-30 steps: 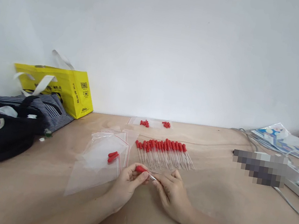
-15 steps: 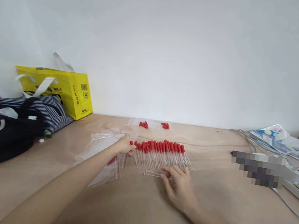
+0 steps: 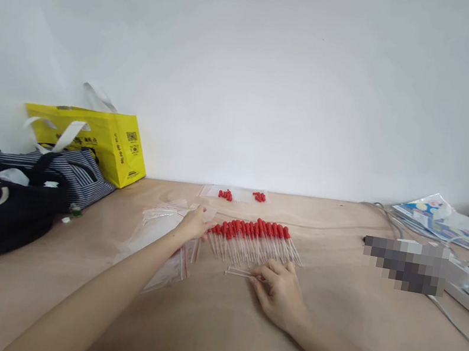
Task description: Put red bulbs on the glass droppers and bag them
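Two bare hands are working at the row of red-bulbed droppers (image 3: 259, 239), which is lying on the wooden table (image 3: 207, 339), bulbs pointing away from the person, tips toward. Left hand (image 3: 194, 224) is sitting at the row's left end, fingers bent beside the leftmost bulb; can't tell whether it is gripping anything. Right hand (image 3: 281, 288) is lying just in front of the row, thumb and fingers nearly together, pinching thin clear tubes (image 3: 238, 271) that are sticking out leftward.

Containers: clear zip bags (image 3: 157, 231) with red seal lines are lying left of the row, partly under the left arm. Behind the row, another clear bag (image 3: 243, 194) is holding two clusters of red bulbs (image 3: 225, 195), pale thin tips showing between. Far left of the row, a yellow bag (image 3: 129, 161) is standing behind a striped bag (image 3: 83, 177) and a black bag (image 3: 23, 224); white material (image 3: 13, 176) is showing at the black bag's opening.

Writing: yellow bag is carrying black Chinese characters, mostly too small to read, plus square codes on its side. Black bag is showing white curved stripes and partly hidden lettering.
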A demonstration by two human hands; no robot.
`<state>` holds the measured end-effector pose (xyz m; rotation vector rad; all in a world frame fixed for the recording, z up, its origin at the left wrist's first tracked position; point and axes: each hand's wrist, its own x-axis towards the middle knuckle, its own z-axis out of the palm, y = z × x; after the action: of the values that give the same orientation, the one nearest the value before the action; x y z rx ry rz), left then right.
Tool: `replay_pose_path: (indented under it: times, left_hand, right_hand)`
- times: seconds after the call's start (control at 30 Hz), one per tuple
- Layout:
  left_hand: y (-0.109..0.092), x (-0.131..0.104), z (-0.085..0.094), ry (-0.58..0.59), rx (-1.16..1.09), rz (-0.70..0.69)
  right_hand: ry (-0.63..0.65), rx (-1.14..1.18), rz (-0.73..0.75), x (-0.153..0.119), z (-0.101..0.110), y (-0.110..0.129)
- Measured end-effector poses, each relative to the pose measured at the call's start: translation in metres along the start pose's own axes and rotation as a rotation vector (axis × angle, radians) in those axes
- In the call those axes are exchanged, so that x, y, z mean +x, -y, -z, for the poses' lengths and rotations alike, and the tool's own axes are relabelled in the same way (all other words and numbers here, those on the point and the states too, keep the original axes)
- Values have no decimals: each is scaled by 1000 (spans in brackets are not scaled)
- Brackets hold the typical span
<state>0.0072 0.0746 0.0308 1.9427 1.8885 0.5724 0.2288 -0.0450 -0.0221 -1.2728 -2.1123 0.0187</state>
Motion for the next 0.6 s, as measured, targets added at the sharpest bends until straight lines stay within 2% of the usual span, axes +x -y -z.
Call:
replay_pose_path:
  times: [0.13, 0.27, 0.33, 0.43, 0.6]
  left_hand:
    - [15, -30, 22, -150, 119, -159]
    - [43, -59, 35, -200, 192, -248]
    - [56, -68, 35, -227, 223, -295]
    - [66, -74, 31, -206, 222, -317]
    - [67, -72, 20, -183, 216, -260]
  right_hand:
    - [22, -14, 4, 2, -2, -3]
    - [25, -29, 19, 4, -5, -5]
    - [27, -37, 24, 4, -6, -5]
    - [28, -50, 27, 5, -6, -5]
    - [19, -73, 16, 7, -6, -1]
